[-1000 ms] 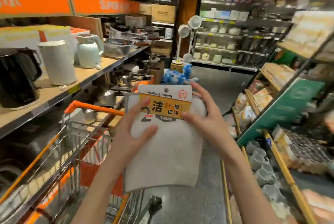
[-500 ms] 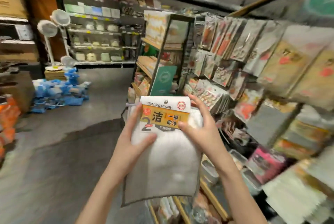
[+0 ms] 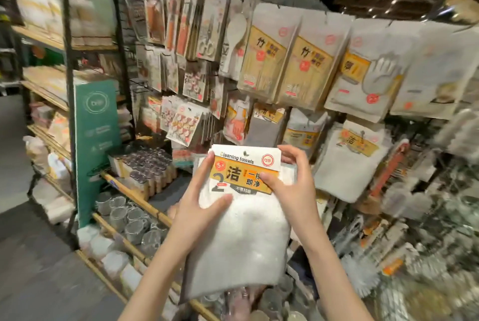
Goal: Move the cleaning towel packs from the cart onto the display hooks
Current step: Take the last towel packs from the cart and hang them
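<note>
A white cleaning towel pack point(image 3: 246, 243) with a white and orange "Cleaning towels" header card is held up in front of me with both hands. My left hand point(image 3: 199, 214) grips its left edge, thumb across the front of the cloth. My right hand point(image 3: 293, 186) pinches the header card at its right side. Just right of it, a matching towel pack point(image 3: 350, 160) hangs on the display hooks of the rack. The cart is out of view.
The hook rack point(image 3: 285, 61) is crowded with hanging packs of gloves, utensils and cloths. Glass mugs point(image 3: 129, 219) and jars point(image 3: 145, 165) stand on low bamboo-edged shelves below. A green sign panel point(image 3: 96, 144) stands on the left, and open floor point(image 3: 31, 256) lies beyond it.
My view has swung right from the cart and aisle to face the hook rack. The pack stays in both hands, now closer to the hanging towel packs.
</note>
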The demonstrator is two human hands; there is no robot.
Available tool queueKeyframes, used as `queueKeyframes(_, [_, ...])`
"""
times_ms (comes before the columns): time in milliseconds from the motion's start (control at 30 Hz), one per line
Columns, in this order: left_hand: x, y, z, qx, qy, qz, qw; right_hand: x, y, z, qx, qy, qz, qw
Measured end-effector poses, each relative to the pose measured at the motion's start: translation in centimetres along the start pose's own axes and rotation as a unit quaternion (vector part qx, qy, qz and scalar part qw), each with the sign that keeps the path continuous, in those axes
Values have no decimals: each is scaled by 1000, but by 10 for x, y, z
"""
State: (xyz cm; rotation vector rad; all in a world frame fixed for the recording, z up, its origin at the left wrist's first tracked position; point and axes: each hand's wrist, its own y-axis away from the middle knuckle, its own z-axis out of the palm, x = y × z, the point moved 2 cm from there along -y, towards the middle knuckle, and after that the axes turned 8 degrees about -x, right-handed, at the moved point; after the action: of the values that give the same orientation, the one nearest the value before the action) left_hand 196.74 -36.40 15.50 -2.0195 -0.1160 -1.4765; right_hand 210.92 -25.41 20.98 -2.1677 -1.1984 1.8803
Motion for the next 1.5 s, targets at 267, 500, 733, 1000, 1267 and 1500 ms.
queueKeyframes(267, [-23,-61,43,-75,88,-40,992,27,-23,-41,109,64,44,991])
queueKeyframes(500, [-44,-107,53,-158,146,-50,975,41,-48,-58,148,102,45,983])
queueKeyframes(733, [-53,-137,77,-234,144,-32,961,53,-54,-72,194,115,65,972])
queueKeyframes(1000, [-59,-149,112,-260,172,-87,946,58,-49,-102,225,129,85,962])
queueKeyframes(1267, [-53,-151,145,-215,197,-100,952,77,-54,-139,232,113,114,959])
queueKeyframes(1500, [-50,-169,159,-178,195,-83,961,98,-70,-170,239,102,122,958])
